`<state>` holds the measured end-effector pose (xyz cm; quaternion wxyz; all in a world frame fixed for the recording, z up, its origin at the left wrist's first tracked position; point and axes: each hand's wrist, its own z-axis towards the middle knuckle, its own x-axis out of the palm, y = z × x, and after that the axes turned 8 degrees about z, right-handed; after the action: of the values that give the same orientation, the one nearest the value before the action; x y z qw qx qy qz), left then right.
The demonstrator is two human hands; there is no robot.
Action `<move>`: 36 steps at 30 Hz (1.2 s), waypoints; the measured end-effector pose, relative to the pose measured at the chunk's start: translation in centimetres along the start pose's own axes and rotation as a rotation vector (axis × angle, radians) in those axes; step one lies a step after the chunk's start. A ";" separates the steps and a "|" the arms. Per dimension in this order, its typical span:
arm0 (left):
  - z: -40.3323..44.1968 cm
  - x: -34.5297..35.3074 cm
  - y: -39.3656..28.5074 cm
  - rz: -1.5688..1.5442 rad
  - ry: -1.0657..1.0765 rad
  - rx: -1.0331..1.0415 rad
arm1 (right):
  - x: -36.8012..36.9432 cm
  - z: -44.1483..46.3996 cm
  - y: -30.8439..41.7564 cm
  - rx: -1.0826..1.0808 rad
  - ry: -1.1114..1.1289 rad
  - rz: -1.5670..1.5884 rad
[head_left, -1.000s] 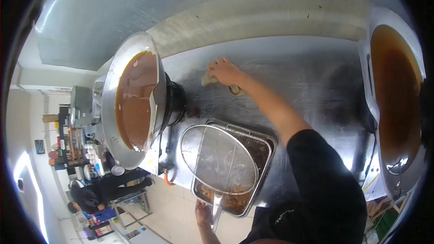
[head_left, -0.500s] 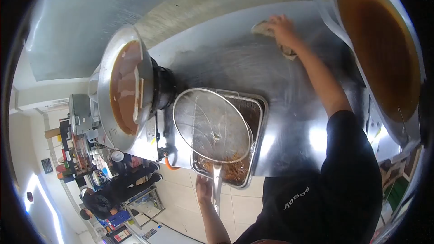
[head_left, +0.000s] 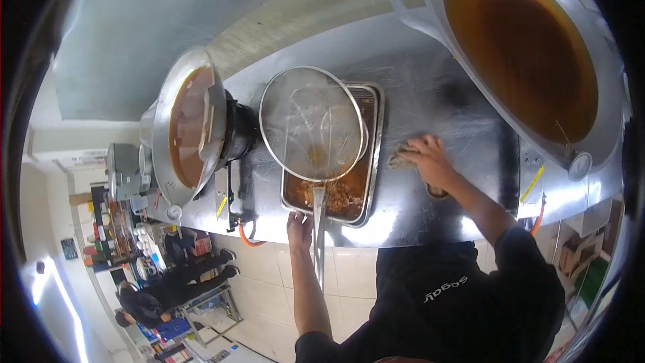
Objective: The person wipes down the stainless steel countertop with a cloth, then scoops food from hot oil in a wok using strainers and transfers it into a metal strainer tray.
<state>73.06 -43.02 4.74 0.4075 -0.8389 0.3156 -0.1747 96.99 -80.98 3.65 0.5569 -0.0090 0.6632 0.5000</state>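
My left hand is at the near rim of a metal tray, its fingers curled against the edge. The tray holds brownish fried bits in dark oil. Across it rests a large round mesh skimmer, its handle pointing toward me, just right of my left hand. My right hand presses a crumpled, greyish cloth onto the steel counter, right of the tray. Part of the cloth also shows under the wrist.
To the left, a wok of brown oil sits on a black burner. A big handled pan of amber oil with a thermometer stands on the right. Another person in dark clothes is at the far lower left.
The tray and skimmer have moved back onto the counter, away from me, along with my left hand. My right hand has drawn the cloth from the counter's rear toward me.
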 end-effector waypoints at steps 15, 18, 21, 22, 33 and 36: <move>6.4 12.9 0.6 -0.184 0.132 0.085 | -1.3 -7.2 -0.2 0.195 -0.262 -0.142; 4.9 16.0 -0.6 -0.297 0.135 0.098 | -0.7 -7.7 -0.7 0.291 -0.359 -0.218; 5.4 17.9 -0.7 -0.341 0.132 0.081 | 1.3 -7.9 0.8 0.284 -0.365 -0.269; 5.4 18.5 -0.8 -0.300 0.071 0.044 | 2.0 -7.8 1.8 0.255 -0.326 -0.273; -4.7 11.5 -0.8 -0.146 -0.080 0.211 | 8.2 -3.6 11.3 -0.161 0.073 -0.125; -9.5 3.7 3.5 -0.092 -0.279 0.323 | 10.9 -2.0 13.6 -0.244 0.021 -0.084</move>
<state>69.21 -52.58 7.88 0.5678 -0.7924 0.1854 -0.1237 83.70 -69.59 4.14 0.5651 -0.1096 0.6021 0.5533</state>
